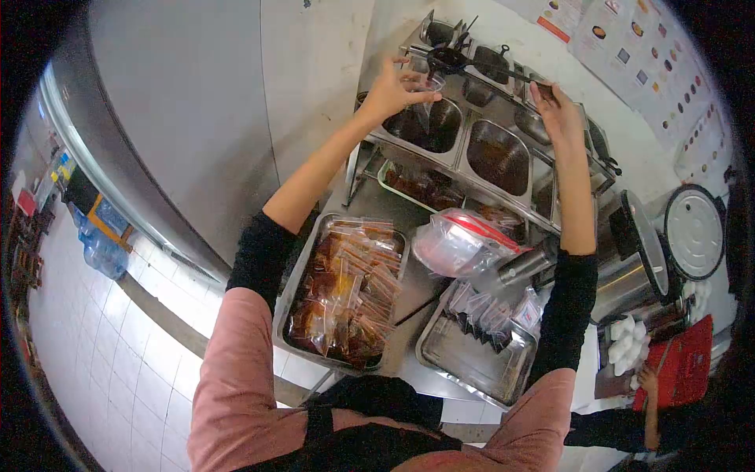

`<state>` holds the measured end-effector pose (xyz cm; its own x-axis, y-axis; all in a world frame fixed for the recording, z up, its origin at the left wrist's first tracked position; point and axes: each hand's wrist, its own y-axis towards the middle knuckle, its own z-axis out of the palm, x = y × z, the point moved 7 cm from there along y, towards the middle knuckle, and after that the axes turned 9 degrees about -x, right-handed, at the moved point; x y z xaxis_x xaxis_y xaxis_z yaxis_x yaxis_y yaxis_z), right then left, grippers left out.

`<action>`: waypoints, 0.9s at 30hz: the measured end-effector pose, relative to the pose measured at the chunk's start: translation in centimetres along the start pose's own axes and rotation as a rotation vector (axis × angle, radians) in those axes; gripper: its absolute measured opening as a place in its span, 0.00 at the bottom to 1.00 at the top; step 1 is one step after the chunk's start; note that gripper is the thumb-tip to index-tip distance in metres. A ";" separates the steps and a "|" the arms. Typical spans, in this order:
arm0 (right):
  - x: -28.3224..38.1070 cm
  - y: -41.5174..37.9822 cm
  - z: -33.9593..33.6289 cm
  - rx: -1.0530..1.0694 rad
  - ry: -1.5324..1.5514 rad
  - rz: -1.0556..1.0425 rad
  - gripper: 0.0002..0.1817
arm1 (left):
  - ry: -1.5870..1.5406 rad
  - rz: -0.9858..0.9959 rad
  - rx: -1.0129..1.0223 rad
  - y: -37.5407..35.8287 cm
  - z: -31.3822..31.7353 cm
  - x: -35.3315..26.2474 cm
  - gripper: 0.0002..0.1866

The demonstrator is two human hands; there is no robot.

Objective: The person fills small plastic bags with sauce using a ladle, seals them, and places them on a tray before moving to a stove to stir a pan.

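Observation:
My left hand [397, 93] pinches a small clear plastic bag [425, 115] near its top, above the front left steel pan [444, 130]. In my right hand [560, 116] is the end of a long dark ladle handle. The bowl of the ladle [448, 60] is just above the bag's mouth, close to my left fingers. Dark sauce seems to hang from the bowl, though the bag's inside is hard to make out. Another steel pan [497, 157] with brown residue sits to the right in the same rack.
Below the rack, a steel tray [281, 315] holds several filled bags. A smaller tray [503, 385] carries small dark-filled bags. Between them lies a plastic pack [448, 244] with a red edge. Large pots [629, 267] stand right; another person's hand [649, 381] shows beyond.

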<state>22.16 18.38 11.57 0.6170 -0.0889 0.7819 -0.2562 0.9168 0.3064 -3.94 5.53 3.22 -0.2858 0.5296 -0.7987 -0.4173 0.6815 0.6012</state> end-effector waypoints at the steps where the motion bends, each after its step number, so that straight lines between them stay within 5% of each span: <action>1: 0.0 0.0 0.1 0.024 -0.008 0.022 0.09 | -0.021 0.025 -0.015 -0.1 0.0 -0.2 0.51; 27: 3.5 -2.6 3.4 0.211 -0.184 -0.227 0.15 | -0.035 0.098 -0.048 0.1 0.2 -0.9 0.53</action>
<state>22.44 14.34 15.36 0.5368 -0.3668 0.7598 -0.2876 0.7671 0.5734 -3.50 5.23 3.98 -0.2974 0.6106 -0.7340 -0.4297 0.6009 0.6740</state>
